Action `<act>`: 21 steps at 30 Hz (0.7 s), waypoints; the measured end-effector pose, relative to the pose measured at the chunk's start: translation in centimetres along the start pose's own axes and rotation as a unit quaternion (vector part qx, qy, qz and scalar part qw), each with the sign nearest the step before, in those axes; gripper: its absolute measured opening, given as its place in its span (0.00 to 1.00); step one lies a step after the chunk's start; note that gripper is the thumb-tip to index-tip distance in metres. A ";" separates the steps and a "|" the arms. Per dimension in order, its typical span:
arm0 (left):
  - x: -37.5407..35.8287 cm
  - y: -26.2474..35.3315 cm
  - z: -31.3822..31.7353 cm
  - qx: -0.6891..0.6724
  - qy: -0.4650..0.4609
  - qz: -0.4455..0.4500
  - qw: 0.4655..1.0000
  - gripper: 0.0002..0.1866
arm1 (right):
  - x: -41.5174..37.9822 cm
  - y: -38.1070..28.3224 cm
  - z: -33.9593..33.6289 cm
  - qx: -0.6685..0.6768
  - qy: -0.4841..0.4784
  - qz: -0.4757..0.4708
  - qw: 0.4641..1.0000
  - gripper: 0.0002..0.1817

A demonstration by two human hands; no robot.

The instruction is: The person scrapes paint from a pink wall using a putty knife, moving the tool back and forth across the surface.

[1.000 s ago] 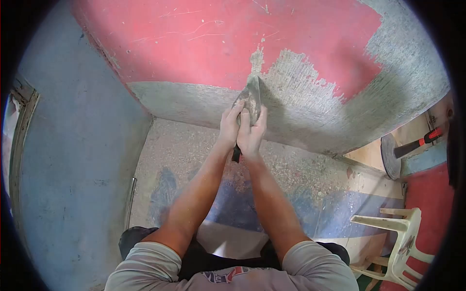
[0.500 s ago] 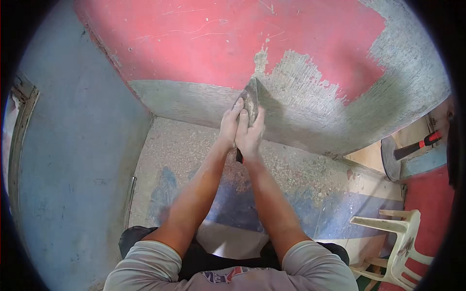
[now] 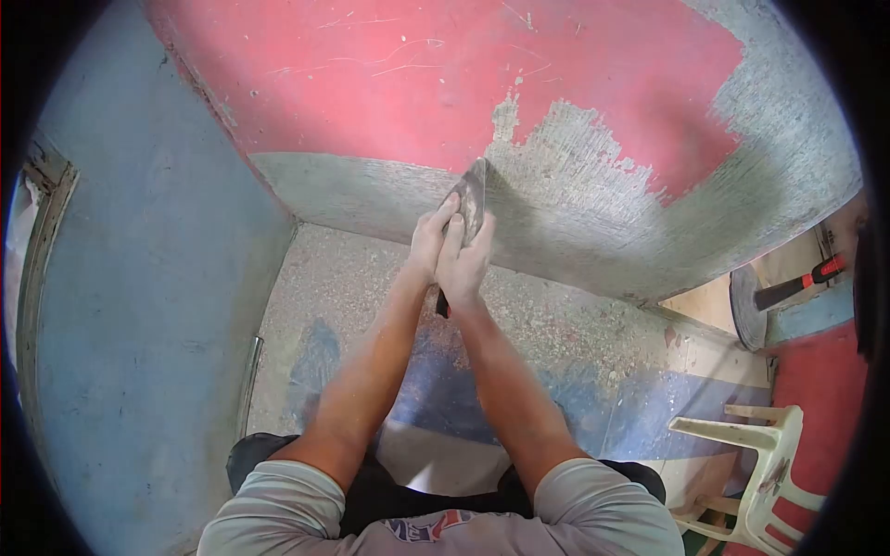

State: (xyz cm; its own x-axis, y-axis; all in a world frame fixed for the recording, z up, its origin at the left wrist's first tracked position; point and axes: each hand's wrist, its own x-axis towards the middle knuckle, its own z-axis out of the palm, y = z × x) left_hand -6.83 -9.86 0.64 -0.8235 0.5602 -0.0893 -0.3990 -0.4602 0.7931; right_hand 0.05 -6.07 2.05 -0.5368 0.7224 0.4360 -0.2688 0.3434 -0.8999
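Both of my dusty hands are wrapped round a paint scraper (image 3: 476, 190) with a wide metal blade. My left hand (image 3: 428, 243) grips it from the left, while my right hand (image 3: 463, 263) closes over it from the right. The dark end of the handle sticks out below my palms. Ahead, the blade's upper corner is right at the wall, by the ragged border between pink paint (image 3: 371, 102) and scraped grey surface (image 3: 362, 190). Most of the handle is hidden by my fingers.
Paint chips and dust cover the floor (image 3: 343, 255) below the wall. A blue-grey wall (image 3: 158, 278) rises at the left. To the right stand a pale plastic chair (image 3: 783, 454) and, above it, a tool with a black and red handle (image 3: 802, 281) by a round grey disc (image 3: 748, 306).
My hands and the scraper have shifted slightly left and down along the wall. Both hands keep their grip. The view has moved a little.
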 end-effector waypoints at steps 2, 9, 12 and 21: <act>0.4 2.1 1.3 0.011 -0.014 0.008 1.000 0.19 | 0.7 -0.7 0.5 -0.005 0.027 -0.011 1.000 0.24; -1.0 3.0 1.6 0.109 0.017 0.017 0.994 0.21 | 0.4 0.0 1.2 0.049 0.042 -0.020 0.998 0.22; -1.0 1.9 1.5 0.129 0.028 0.037 0.991 0.22 | 0.0 0.1 0.4 0.063 0.017 0.004 0.998 0.21; -1.3 3.5 3.6 0.120 0.017 0.085 0.989 0.20 | 1.5 -1.6 0.2 0.075 0.025 0.007 0.997 0.17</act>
State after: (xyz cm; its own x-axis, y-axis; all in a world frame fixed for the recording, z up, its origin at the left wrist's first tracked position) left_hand -5.68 -9.76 5.74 -0.8847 0.4644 0.0403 -0.1502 -0.3658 0.9185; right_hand -0.50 -5.69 4.11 -0.5015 0.7566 0.4197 -0.3808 0.2426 -0.8923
